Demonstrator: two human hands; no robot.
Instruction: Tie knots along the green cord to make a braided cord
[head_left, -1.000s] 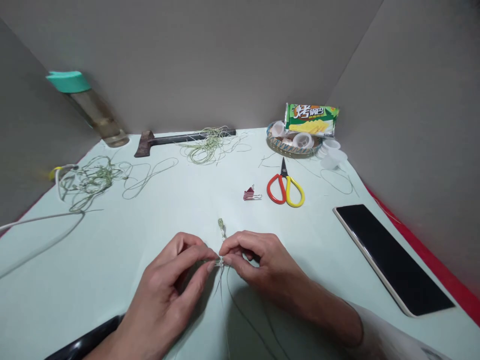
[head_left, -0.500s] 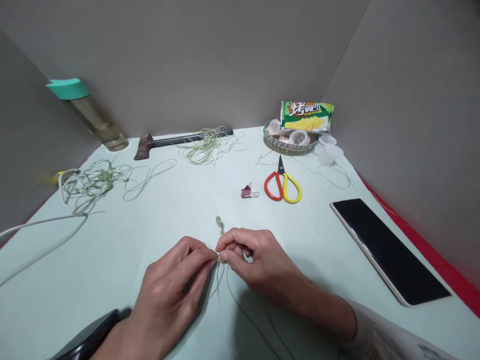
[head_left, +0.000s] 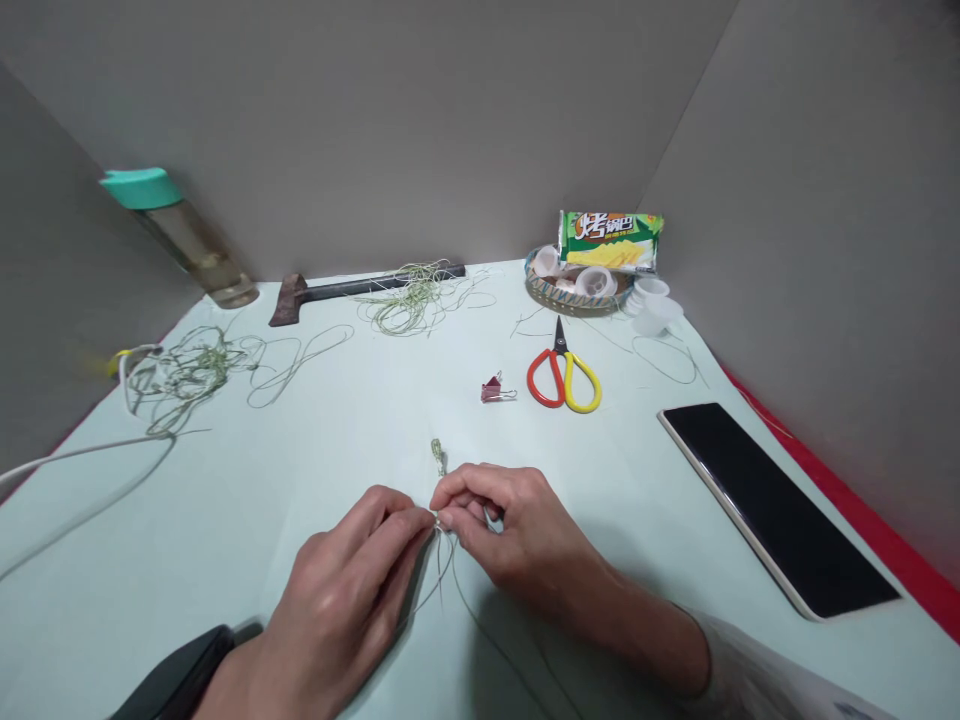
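Note:
A thin green cord piece (head_left: pixel 438 456) with a looped, knotted upper end lies on the pale table, its lower part between my hands. My left hand (head_left: pixel 352 585) pinches the cord from the left with thumb and forefinger. From the right, my right hand (head_left: pixel 517 525) pinches it at almost the same spot, fingertips nearly touching the left ones. Loose cord ends (head_left: pixel 480 625) trail below the fingers toward the near edge. The knot between the fingertips is mostly hidden.
Scissors (head_left: pixel 564 378) and a red binder clip (head_left: pixel 495 389) lie beyond my hands. A phone (head_left: pixel 772 505) is at right. Farther back are a basket (head_left: pixel 574 298), a snack packet (head_left: pixel 611 240), a hammer-like tool (head_left: pixel 291 300), a bottle (head_left: pixel 191 245) and tangled cord (head_left: pixel 199 370).
The whole view has shifted slightly, so things appear a little lower. Both hands keep their pinch on the cord, and the loose ends below them have moved slightly.

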